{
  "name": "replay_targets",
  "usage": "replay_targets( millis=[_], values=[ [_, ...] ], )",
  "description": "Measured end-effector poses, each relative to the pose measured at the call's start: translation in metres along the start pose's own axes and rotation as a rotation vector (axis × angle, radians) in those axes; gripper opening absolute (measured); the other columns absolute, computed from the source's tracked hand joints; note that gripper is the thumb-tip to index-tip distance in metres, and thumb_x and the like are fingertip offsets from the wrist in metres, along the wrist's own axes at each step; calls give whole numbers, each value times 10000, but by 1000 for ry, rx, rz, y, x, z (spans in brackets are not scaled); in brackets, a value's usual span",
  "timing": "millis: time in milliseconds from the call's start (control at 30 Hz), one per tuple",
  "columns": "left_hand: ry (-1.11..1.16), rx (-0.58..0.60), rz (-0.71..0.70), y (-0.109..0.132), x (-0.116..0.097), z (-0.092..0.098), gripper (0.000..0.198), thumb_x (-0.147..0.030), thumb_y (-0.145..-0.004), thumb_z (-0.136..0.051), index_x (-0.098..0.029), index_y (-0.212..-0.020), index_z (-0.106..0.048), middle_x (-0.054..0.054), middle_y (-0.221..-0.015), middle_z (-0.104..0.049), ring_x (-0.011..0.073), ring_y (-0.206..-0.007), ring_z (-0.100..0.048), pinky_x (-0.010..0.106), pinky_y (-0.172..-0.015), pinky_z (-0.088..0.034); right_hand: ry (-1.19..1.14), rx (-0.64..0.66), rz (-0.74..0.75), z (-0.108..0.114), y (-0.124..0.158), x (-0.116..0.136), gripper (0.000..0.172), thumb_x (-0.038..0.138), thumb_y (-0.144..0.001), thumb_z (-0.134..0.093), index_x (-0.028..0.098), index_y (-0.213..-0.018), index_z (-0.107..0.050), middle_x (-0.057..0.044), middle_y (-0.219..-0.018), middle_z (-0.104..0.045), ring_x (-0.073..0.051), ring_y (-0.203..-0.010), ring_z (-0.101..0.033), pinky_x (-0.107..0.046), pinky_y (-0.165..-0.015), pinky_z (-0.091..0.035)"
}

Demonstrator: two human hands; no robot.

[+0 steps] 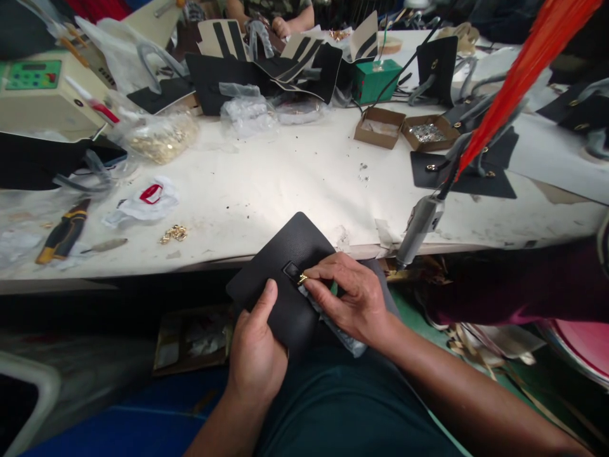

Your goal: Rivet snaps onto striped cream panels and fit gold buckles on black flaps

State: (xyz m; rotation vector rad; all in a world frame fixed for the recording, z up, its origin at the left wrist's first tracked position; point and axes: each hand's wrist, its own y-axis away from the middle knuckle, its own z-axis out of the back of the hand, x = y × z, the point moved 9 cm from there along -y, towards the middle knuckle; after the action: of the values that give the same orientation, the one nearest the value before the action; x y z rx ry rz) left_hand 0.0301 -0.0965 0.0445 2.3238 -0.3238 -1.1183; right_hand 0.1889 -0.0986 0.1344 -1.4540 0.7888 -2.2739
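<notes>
Nearest: left hand [257,346] grips a black panel [290,311], thumb on its face, other fingers mostly out of sight. Panel sits tilted over the lap, its upper corner overlapping the tabletop's [285,178] near edge in view. Right hand [354,295] pinches a small gold fitting [302,278] between thumb and finger, right at the end of a raised tab [291,271] on the panel. A grey plastic-wrapped strip [352,344] runs below that hand.

Progress, my judgement: tab is in place, fitting not yet settled, since fingers hold it; cannot tell whether it is hooked in.

Along the near edge, left of the panel: loose gold pieces [174,234], apparently unused stock. Nearer the left corner, yellow-and-black pliers [64,231]. Past the right hand, a silver tool [421,231] hangs by the near edge.

Farther, toward the right end: black pieces [464,174] already bearing gold fittings. Beside them, a carton of silvery bits [427,132].

Far edge: a co-worker's hand [281,27], behind stacked black-and-cream pieces.
</notes>
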Motion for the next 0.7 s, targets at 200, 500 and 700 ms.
replay_targets(
  millis=[200,500,700],
  values=[
    [-33,5,-30,2,0,-1,491,-356,-927,-816,-171,-1375,-737,125,-1280,-807,306,-1209,-765,444,-1114,-608,-8,-6,-19,1,0,-3,95,160,-1030,-711,213,-1072,-778,-55,-917,-782,-178,-827,-735,-316,-742,-602],
    [-621,-70,-407,11,-25,20,544,-599,-887,-826,-167,-1219,-819,106,-1263,-813,334,-1225,-744,366,-1041,-617,50,16,-14,4,-2,3,103,181,-1044,-687,226,-1086,-770,-62,-932,-780,-189,-831,-739,-327,-729,-613],
    [-796,16,-614,25,-32,5,430,-511,-945,-785,-208,-1250,-803,95,-1310,-787,329,-1292,-699,381,-1167,-527,65,47,-16,4,2,3,111,186,-1064,-662,225,-1105,-758,-66,-969,-776,-192,-870,-735,-329,-772,-612]
  ],
)
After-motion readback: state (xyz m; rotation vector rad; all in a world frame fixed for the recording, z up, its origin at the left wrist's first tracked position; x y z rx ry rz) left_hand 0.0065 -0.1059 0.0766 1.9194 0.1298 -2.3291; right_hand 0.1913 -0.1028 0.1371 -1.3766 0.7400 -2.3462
